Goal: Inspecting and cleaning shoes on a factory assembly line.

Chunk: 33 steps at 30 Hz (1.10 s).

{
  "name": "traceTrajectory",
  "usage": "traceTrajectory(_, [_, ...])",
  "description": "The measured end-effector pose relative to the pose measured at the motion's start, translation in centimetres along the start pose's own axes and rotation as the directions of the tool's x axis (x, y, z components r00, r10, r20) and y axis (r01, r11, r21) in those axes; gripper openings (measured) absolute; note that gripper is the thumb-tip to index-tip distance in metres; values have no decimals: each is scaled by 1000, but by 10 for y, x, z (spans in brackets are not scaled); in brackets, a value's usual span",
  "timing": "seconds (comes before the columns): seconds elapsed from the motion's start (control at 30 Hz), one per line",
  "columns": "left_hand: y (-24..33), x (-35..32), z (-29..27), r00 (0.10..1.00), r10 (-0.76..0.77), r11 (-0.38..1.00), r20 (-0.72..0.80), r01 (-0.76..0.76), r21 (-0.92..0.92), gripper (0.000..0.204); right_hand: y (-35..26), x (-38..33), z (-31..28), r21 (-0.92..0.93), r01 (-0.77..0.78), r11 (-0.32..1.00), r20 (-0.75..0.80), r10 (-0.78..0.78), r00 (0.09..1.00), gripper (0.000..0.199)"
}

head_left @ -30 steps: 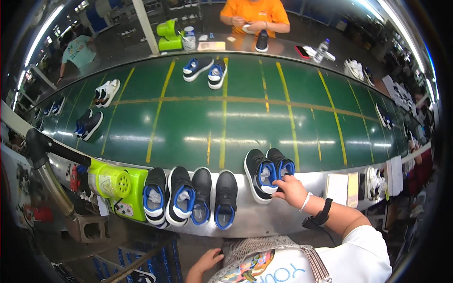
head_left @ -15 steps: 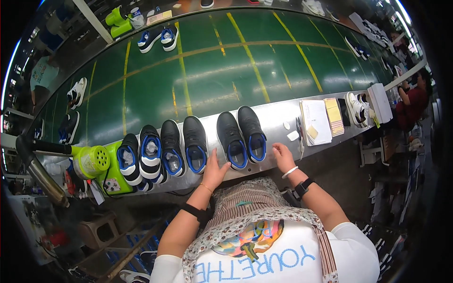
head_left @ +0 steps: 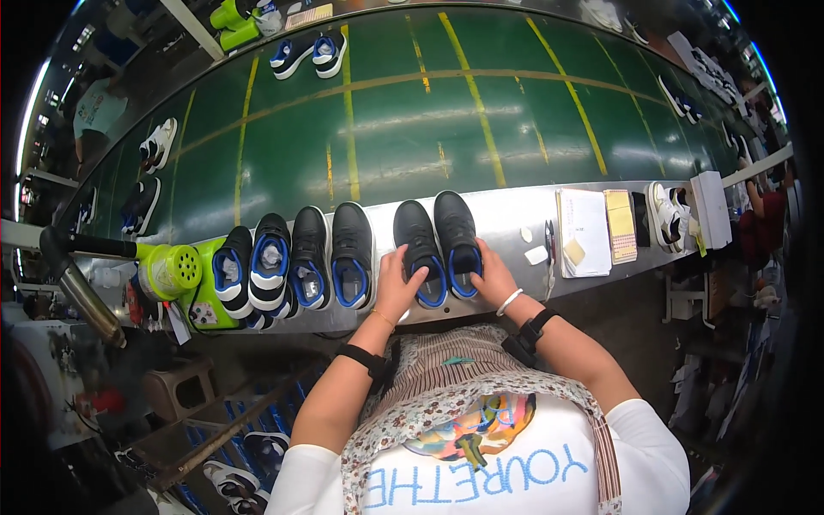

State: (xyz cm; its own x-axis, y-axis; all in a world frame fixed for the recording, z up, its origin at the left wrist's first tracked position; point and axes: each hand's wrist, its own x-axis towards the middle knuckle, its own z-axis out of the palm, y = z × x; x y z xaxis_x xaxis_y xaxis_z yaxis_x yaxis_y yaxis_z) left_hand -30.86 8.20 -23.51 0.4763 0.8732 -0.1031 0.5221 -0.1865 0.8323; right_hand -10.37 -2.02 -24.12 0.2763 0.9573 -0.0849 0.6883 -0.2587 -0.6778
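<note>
A pair of black sneakers with blue linings stands side by side on the metal ledge in front of me, toes pointing away. My left hand [head_left: 397, 285] grips the left sneaker [head_left: 415, 227] at its outer side, thumb over the collar. On the right sneaker [head_left: 453, 220], my right hand [head_left: 495, 276] holds the heel end from the outer side, its thumb at the opening. Just left of my left hand stands another black sneaker [head_left: 351, 233], with a matching black sneaker [head_left: 309, 239] beside it.
Farther left are black-and-white sneakers [head_left: 272, 246] with paper stuffing and a lime-green machine [head_left: 174, 273]. Right of the pair lie small white pieces [head_left: 536, 255], a pen-like tool [head_left: 550, 245], papers [head_left: 585, 225] and white shoes [head_left: 662, 216]. A green conveyor belt [head_left: 395, 129] carries more shoes beyond the ledge.
Both hands have moved onto the pair of sneakers; my right hand came in from the right, where it was apart from them. The view has shifted slightly.
</note>
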Motion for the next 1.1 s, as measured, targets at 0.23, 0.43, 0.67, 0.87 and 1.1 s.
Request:
traceTrajectory(0.23, [7, 2, 1, 989, 35, 987, 141, -56, 149, 70, -9, 1, 2, -102, -104, 989, 129, 117, 985, 75])
traceTrajectory(0.43, [-19, -8, 17, 998, -13, 999, 58, 10, 53, 84, 20, 6, 5, 163, -133, 977, 126, 113, 985, 78])
traceTrajectory(0.67, [21, 2, -8, 854, -448, 509, 265, 487, -710, 51, 23, 15, -26, 780, -471, 411, 380, 288, 879, 55])
traceTrajectory(0.87, [97, -17, -54, 908, -244, 230, 340, 395, -889, 57, -42, 0, -86, 914, -404, 51, 395, 131, 910, 44])
traceTrajectory(1.1, [116, -21, -54, 908, -76, -35, 412, 411, -911, 51, -72, -9, -114, 909, -412, -67, 413, 9, 911, 43])
